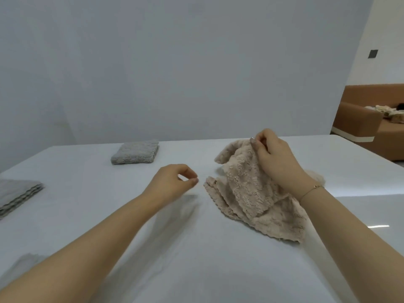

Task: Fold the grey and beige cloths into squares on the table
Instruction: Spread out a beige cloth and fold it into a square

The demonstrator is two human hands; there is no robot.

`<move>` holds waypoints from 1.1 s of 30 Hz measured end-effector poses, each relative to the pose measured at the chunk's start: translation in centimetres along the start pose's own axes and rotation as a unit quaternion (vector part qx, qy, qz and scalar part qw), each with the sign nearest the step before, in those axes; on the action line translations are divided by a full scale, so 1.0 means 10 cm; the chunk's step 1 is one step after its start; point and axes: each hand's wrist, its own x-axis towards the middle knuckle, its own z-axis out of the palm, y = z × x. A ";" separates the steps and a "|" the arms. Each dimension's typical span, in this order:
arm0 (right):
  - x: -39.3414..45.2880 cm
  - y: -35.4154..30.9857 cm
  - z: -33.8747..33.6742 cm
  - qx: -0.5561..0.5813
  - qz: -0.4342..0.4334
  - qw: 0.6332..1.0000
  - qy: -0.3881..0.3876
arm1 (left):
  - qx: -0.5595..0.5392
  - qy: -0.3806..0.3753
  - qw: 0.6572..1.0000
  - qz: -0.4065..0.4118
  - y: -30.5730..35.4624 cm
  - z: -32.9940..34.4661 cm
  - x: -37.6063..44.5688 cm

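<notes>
While my right hand (276,157) pinches a raised corner of the beige cloth (255,193), which lies crumpled on the table (153,248) in front of me to the right, my left hand (175,181) hovers just beside its near-left edge, thumb and forefinger almost closed on nothing. One grey cloth (135,152) already sits folded into a neat square farther back, and a folded grey stack (18,194) rests at the left edge. I judge the grey work largely done; the beige one remains wholly unfolded.
</notes>
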 end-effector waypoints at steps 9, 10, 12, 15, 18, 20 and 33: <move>-0.02 -0.68 0.42 0.287 0.111 0.950 -0.046 | -0.155 0.040 0.986 -0.035 -0.75 -0.63 -0.32; 0.00 -0.75 0.49 0.329 0.129 0.934 -0.058 | -0.181 0.056 0.981 -0.038 -0.85 -0.65 -0.34; 0.04 -0.91 0.65 0.391 0.157 0.903 -0.083 | -0.237 0.088 0.966 -0.047 -1.05 -0.65 -0.40; 0.12 -1.12 0.88 0.440 0.187 0.870 -0.117 | -0.310 0.090 0.944 -0.067 -1.22 -0.65 -0.43; 0.19 -1.28 1.10 0.449 0.192 0.862 -0.135 | -0.410 0.081 0.906 -0.063 -1.20 -0.72 -0.42; 0.23 -1.36 1.23 0.465 0.181 0.855 -0.140 | -0.464 0.064 0.882 -0.053 -1.18 -0.76 -0.42; 0.21 -1.17 1.53 0.532 0.295 0.741 -0.286 | -0.477 0.098 0.861 -0.143 -1.25 -0.80 -0.40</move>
